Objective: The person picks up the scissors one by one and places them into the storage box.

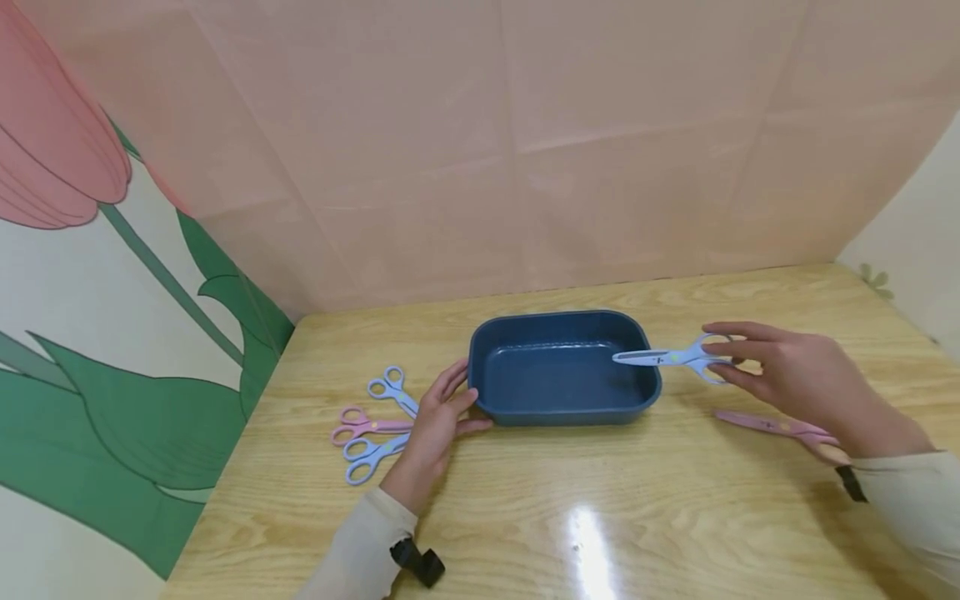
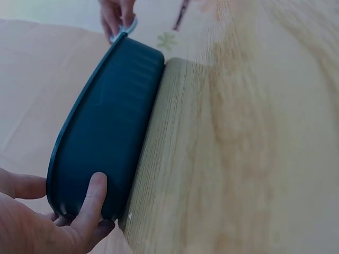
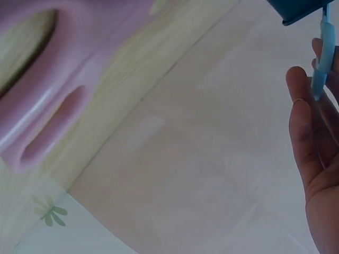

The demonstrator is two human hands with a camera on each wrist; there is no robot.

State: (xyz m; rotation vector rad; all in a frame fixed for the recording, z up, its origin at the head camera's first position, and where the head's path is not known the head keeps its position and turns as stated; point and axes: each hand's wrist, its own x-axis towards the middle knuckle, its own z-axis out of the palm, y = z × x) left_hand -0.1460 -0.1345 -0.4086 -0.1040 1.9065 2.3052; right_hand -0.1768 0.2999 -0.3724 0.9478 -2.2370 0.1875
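Observation:
A dark blue rectangular tray (image 1: 562, 417) sits on the table. My left hand (image 1: 435, 417) holds its left end, with the fingers spread around the corner; the left wrist view shows a fingertip pressed to the tray's outer wall (image 2: 116, 106). By its handle loops, my right hand (image 1: 802, 375) pinches a pair of light blue scissors (image 1: 667, 358). Their closed blades point left, over the tray's right rim. Below that hand lies a pair of pink scissors (image 1: 772, 424), its handles partly hidden by the wrist; the right wrist view shows a pink handle (image 3: 69, 79) up close.
Left of the tray lie two light blue scissors (image 1: 393, 387) (image 1: 369, 457) with pink scissors (image 1: 367, 426) between them, their blades partly behind my left hand. A pink sheet (image 1: 525, 183) covers the wall along the wooden table's (image 1: 525, 517) back edge.

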